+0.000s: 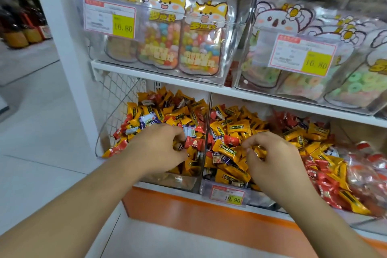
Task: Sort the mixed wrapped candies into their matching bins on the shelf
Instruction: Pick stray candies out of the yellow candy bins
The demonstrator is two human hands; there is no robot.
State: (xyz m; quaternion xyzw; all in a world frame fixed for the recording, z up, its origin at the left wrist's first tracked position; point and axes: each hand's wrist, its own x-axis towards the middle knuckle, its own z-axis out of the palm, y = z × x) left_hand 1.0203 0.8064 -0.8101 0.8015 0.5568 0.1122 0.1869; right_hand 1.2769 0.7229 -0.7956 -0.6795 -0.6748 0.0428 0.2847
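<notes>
I read 16.80 on the yellow patch of the price card on the upper left bin, and 16.80 again on the card on the upper right bin. The lower bin's price tag says 19.90. Other print is too blurred.

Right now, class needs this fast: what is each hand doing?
Left hand: fingers curled into the mixed candies of the left bin; whether it holds one cannot be told.
Right hand: fingers curled over the yellow candies; grip unclear.
</notes>
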